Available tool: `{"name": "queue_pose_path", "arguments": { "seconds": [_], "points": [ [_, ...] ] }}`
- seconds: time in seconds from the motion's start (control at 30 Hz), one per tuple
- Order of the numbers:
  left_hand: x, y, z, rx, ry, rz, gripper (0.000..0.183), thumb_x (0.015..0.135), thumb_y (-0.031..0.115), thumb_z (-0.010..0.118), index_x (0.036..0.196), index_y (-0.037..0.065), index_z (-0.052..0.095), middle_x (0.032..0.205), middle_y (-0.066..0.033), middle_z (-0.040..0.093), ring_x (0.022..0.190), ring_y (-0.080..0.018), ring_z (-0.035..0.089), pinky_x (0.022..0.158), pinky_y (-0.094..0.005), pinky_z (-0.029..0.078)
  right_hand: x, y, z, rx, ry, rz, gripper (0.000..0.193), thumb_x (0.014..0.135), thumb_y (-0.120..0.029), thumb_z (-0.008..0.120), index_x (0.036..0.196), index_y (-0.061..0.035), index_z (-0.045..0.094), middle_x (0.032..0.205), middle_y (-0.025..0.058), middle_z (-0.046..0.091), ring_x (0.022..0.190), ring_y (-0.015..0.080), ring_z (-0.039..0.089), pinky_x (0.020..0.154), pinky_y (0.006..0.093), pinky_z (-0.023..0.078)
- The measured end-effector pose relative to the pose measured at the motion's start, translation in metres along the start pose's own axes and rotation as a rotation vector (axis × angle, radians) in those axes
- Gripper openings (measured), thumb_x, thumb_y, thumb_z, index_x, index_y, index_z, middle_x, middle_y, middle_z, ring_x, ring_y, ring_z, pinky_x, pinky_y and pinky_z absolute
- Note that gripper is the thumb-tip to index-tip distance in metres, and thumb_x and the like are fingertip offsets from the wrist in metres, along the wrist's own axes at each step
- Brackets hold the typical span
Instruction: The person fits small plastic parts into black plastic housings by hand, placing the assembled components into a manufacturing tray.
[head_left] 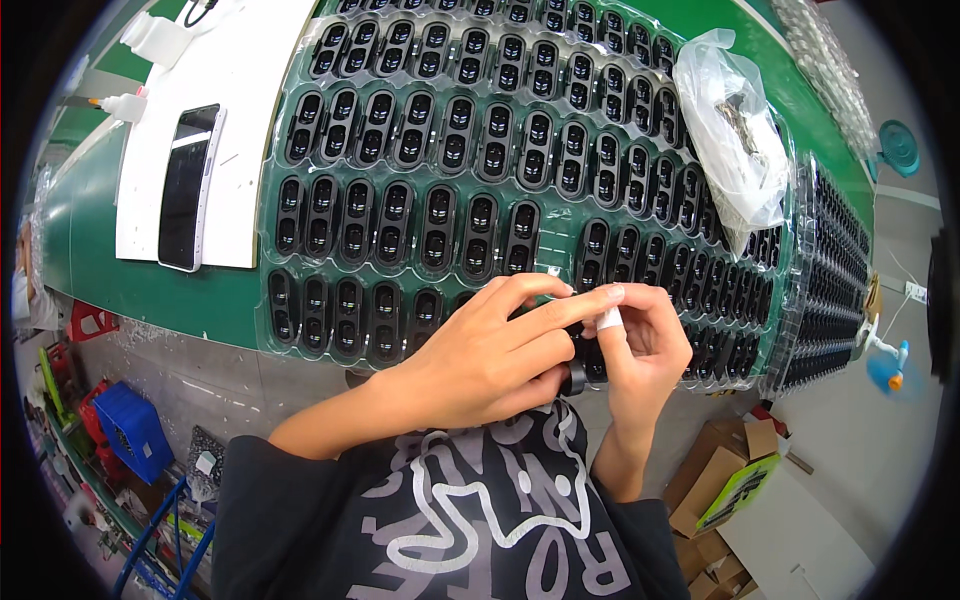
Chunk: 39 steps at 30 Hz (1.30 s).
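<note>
While a black round-ended piece (575, 378) juts from the left hand (500, 350), whose half-curled fingers hold it at the near edge of a clear plastic tray (555, 243), the right hand (642, 345) is pinched nearly closed alongside; whether that one grips anything, I cannot tell. Beyond, black twin-window oval units (438, 230) sit in rows; a translucent bag (715, 95) lies rightward, a smartphone (188, 190) leftward.

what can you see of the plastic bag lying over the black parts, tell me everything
The plastic bag is translucent and whitish, thin-looking and crumpled, with shiny creases. Darker contents show through its middle, too blurred to identify. It lies over black oval parts at the upper right, narrowing toward the person. Neither the left hand nor the right hand touches it.
</note>
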<state>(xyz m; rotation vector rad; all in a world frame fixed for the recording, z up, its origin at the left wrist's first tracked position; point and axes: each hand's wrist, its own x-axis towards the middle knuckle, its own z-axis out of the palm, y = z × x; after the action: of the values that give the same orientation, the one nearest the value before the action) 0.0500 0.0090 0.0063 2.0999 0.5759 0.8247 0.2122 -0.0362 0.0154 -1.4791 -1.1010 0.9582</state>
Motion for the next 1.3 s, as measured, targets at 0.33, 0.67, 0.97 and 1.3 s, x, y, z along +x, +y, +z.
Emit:
{"name": "queue_pose_path", "arguments": {
  "seconds": [0.33,0.67,0.97,1.3],
  "points": [
    [-0.008,-0.007,0.003,-0.451,0.358,-0.372,0.024,0.074,-0.010,0.054,0.090,0.001,0.040,0.091,-0.0146,0.058,0.078,-0.0101,0.055,0.062,-0.0203,0.045,-0.001,0.010,0.012,0.211,0.019,-0.161,0.028,0.078,0.013,0.047,0.103,0.0027,0.040,0.082,0.0170,0.058,0.060,0.0115,0.054,0.054,0.0201,0.046],
    [-0.001,-0.005,0.007,-0.603,0.469,-0.638,0.020,0.078,-0.003,0.054,0.097,0.003,0.053,0.064,0.0028,0.044,0.052,0.0008,0.043,0.044,-0.0163,0.033,-0.007,0.016,0.013,0.253,-0.270,-0.289,0.013,0.081,0.005,0.048,0.091,-0.0004,0.052,0.075,0.0179,0.056,0.049,0.0136,0.050,0.045,0.0208,0.042],
    [0.002,-0.002,0.004,-0.396,0.545,-0.623,0.018,0.077,-0.005,0.054,0.094,0.002,0.053,0.050,0.0045,0.039,0.045,0.0006,0.035,0.040,-0.0191,0.027,-0.008,0.014,0.012,0.222,-0.294,-0.200,0.019,0.067,0.012,0.056,0.083,0.0037,0.061,0.079,0.0141,0.061,0.067,0.0183,0.058,0.056,0.0248,0.047],
    [0.000,-0.004,0.003,-0.315,0.548,-0.625,0.016,0.076,-0.005,0.054,0.091,0.001,0.054,0.048,0.0042,0.038,0.043,-0.0001,0.035,0.039,-0.0194,0.026,-0.006,0.012,0.017,0.119,-0.394,-0.336,0.023,0.063,0.007,0.069,0.085,0.0031,0.063,0.077,0.0124,0.062,0.069,0.0204,0.060,0.057,0.0266,0.047]
  ]
}}
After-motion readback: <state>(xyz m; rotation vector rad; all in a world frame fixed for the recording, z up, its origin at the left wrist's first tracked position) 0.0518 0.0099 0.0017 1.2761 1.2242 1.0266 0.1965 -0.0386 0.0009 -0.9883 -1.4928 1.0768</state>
